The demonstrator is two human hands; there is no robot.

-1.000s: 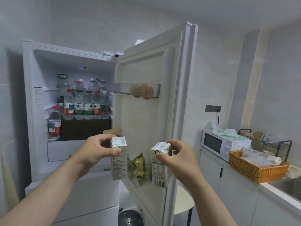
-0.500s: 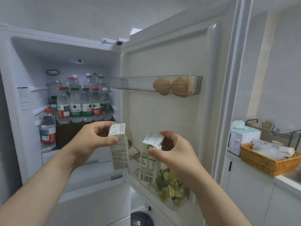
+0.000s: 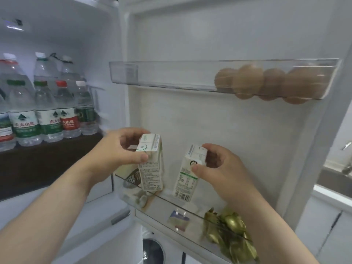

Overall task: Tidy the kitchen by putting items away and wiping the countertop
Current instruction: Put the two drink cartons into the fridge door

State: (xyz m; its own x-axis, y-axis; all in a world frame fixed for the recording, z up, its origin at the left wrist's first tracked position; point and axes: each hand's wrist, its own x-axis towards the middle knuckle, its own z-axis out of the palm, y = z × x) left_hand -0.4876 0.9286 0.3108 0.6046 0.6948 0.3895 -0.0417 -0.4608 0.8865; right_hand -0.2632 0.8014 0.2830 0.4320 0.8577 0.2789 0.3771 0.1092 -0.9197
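Two small white cartons with green print are held upright at the centre of the frame, just above the lower door bin (image 3: 167, 199). The left hand (image 3: 118, 149) curls thumb and fingers round the top of the left carton (image 3: 151, 168). The right hand (image 3: 224, 168) pinches the top of the right carton (image 3: 185, 180), which tilts slightly. In the bin lie a small packet (image 3: 179, 220) and gold-green bundles (image 3: 230, 233). Higher up, a clear shelf (image 3: 162, 75) holds brown eggs (image 3: 270, 82). Water bottles (image 3: 47, 111) stand at left inside the fridge, and a sink (image 3: 333, 179) shows at far right.

Upper door shelf (image 3: 167, 73) holds brown eggs (image 3: 266, 82); lower door shelf (image 3: 162, 211) holds green bundles (image 3: 231, 232).
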